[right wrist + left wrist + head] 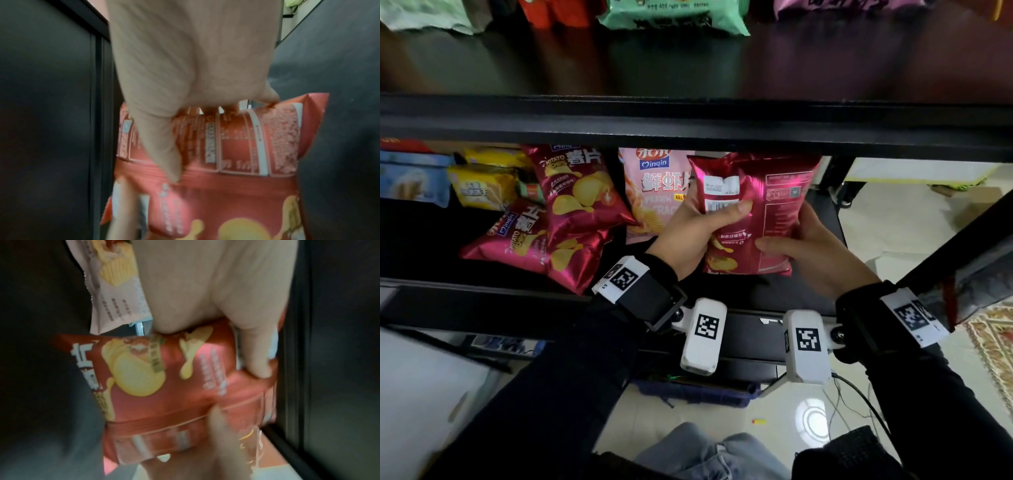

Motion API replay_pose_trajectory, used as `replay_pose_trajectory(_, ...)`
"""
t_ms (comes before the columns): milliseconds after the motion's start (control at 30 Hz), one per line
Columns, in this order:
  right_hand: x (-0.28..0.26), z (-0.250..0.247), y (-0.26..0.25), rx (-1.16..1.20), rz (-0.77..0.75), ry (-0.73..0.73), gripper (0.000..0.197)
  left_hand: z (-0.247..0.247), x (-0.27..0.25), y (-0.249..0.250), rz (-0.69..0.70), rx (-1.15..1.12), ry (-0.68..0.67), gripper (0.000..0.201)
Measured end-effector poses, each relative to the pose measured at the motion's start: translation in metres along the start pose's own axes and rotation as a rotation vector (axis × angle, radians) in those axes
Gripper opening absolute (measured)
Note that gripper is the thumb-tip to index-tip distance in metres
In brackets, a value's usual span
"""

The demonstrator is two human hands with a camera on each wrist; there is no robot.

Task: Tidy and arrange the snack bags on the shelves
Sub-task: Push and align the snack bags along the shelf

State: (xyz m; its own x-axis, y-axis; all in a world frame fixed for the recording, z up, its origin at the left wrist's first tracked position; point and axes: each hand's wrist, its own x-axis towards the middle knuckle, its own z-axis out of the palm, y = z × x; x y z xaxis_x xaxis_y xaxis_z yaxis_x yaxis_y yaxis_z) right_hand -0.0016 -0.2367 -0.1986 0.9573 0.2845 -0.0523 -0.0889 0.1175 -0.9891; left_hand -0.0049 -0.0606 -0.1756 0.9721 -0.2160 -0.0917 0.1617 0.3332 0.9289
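On the middle shelf, right end: one red chip bag held upright between both hands, its printed back toward the head camera.
Left hand: grip clamped on the bag's left edge, thumb across the white label panel, fingers hidden behind.
Right hand: grip clamped on the bag's lower right edge, thumb lying over the back panel, fingers behind.
Left wrist view: blurred; the red chip bag shows its chip picture, a thumb pressed into its side.
Right wrist view: blurred; the red chip bag shows its text panel under the thumb.
Bag position: bottom seam close to the middle shelf near its front lip; contact cannot be told.
Pink prawn cracker bag: upright, just left of the held bag, partly behind the left hand.
Two red potato chip bags: left of the pink bag, overlapping, tilted; the lower one lies almost sideways.
Yellow packets: far left, behind the red pair.
Blue bag: at the left edge.
Upper shelf: green bag at its far side.
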Motion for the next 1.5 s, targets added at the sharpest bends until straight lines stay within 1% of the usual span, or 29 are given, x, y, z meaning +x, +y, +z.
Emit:
replay_pose_trajectory(67,-0.001,-0.003,-0.001,-0.023,-0.049,0.079,0.079,0.001,-0.003,0.006,-0.101,-0.079,-0.097,0.068)
replay_pose_trajectory(100,-0.001,-0.005,-0.001,-0.046,-0.087,0.129,0.077,-0.002,-0.001,0.009,-0.163,-0.149,-0.136,0.076)
replay_pose_trajectory(133,-0.002,-0.005,-0.002,-0.076,-0.137,0.176,0.074,-0.006,-0.002,0.012,-0.223,-0.217,-0.145,0.082)
replay_pose_trajectory(167,-0.003,-0.003,-0.003,-0.113,-0.196,0.212,0.072,-0.01,-0.002,0.014,-0.271,-0.227,-0.134,0.082)
replay_pose_trajectory(200,-0.004,-0.001,-0.005,-0.139,-0.255,0.234,0.071,-0.013,0.001,0.014,-0.301,-0.205,-0.147,0.072)
replay_pose_trajectory(233,-0.004,0.002,-0.005,-0.16,-0.309,0.244,0.07,-0.014,0.002,0.013,-0.324,-0.179,-0.173,0.055)
replay_pose_trajectory(267,-0.003,0.005,-0.006,-0.197,-0.353,0.251,0.068,-0.016,0.002,0.012,-0.312,-0.105,-0.202,0.042)
replay_pose_trajectory(300,-0.003,0.007,-0.007,-0.253,-0.39,0.263,0.063,-0.018,0.002,0.01,-0.334,-0.066,-0.227,0.04)
replay_pose_trajectory(333,-0.004,0.009,-0.006,-0.298,-0.414,0.277,0.059,-0.018,0.003,0.008,-0.372,-0.08,-0.226,0.042)
replay_pose_trajectory(367,-0.005,0.009,-0.005,-0.307,-0.427,0.273,0.057,-0.018,0.004,0.006,-0.38,-0.1,-0.213,0.046)
replay_pose_trajectory(433,-0.009,0.007,-0.004,-0.175,-0.389,0.22,0.06,-0.019,0.008,0.001,-0.3,-0.112,-0.181,0.053)
replay_pose_trajectory(467,-0.01,0.004,-0.002,-0.07,-0.334,0.215,0.06,-0.02,0.008,-0.002,-0.242,-0.094,-0.163,0.054)
replay_pose_trajectory(533,-0.009,-0.001,0.0,0.119,-0.133,0.277,0.046,-0.018,0.008,-0.006,-0.16,-0.03,-0.123,0.053)
replay_pose_trajectory(567,-0.008,-0.001,-0.001,0.158,-0.019,0.283,0.038,-0.017,0.007,-0.008,-0.138,0.015,-0.106,0.055)
replay_pose_trajectory(600,-0.007,-0.001,-0.002,0.142,0.075,0.247,0.034,-0.015,0.007,-0.01,-0.126,0.062,-0.098,0.058)
replay_pose_trajectory(633,-0.006,-0.001,-0.001,0.081,0.126,0.195,0.033,-0.013,0.007,-0.01,-0.124,0.103,-0.091,0.061)
replay_pose_trajectory(667,-0.005,0.001,0.0,0.013,0.138,0.16,0.037,-0.01,0.007,-0.011,-0.12,0.135,-0.088,0.062)
replay_pose_trajectory(733,-0.003,0.004,0.003,-0.055,0.089,0.189,0.051,-0.008,0.009,-0.012,-0.12,0.162,-0.08,0.067)
replay_pose_trajectory(767,-0.003,0.005,0.004,-0.068,0.05,0.225,0.052,-0.008,0.01,-0.012,-0.126,0.169,-0.081,0.07)
replay_pose_trajectory(833,-0.001,0.005,0.006,-0.095,-0.015,0.28,0.048,-0.006,0.013,-0.011,-0.136,0.177,-0.073,0.073)
replay_pose_trajectory(933,0.0,0.006,0.009,-0.109,-0.058,0.285,0.048,-0.006,0.017,-0.013,-0.099,0.199,0.016,0.062)
replay_pose_trajectory(1000,0.0,0.006,0.012,-0.116,-0.054,0.246,0.054,-0.006,0.019,-0.015,-0.049,0.225,0.087,0.055)
replay_pose_trajectory(1067,0.001,0.003,0.015,-0.116,-0.019,0.209,0.061,-0.008,0.021,-0.019,-0.014,0.261,0.123,0.055)
replay_pose_trajectory(1167,0.0,-0.001,0.019,-0.073,0.008,0.238,0.068,-0.012,0.025,-0.029,0.0,0.307,0.128,0.056)
replay_pose_trajectory(1233,0.0,-0.003,0.023,-0.067,-0.007,0.281,0.063,-0.012,0.029,-0.036,-0.008,0.323,0.124,0.057)
replay_pose_trajectory(1300,0.0,-0.005,0.029,-0.106,-0.026,0.332,0.049,-0.009,0.033,-0.044,-0.022,0.345,0.134,0.057)
replay_pose_trajectory(1367,0.002,-0.009,0.035,-0.139,-0.028,0.383,0.045,-0.005,0.038,-0.052,-0.025,0.438,0.156,0.062)
replay_pose_trajectory(1433,0.004,-0.015,0.042,-0.14,-0.015,0.412,0.053,-0.003,0.04,-0.06,0.0,0.58,0.186,0.067)
replay_pose_trajectory(1500,0.005,-0.022,0.048,-0.125,0.005,0.413,0.065,-0.002,0.039,-0.07,0.042,0.686,0.208,0.067)
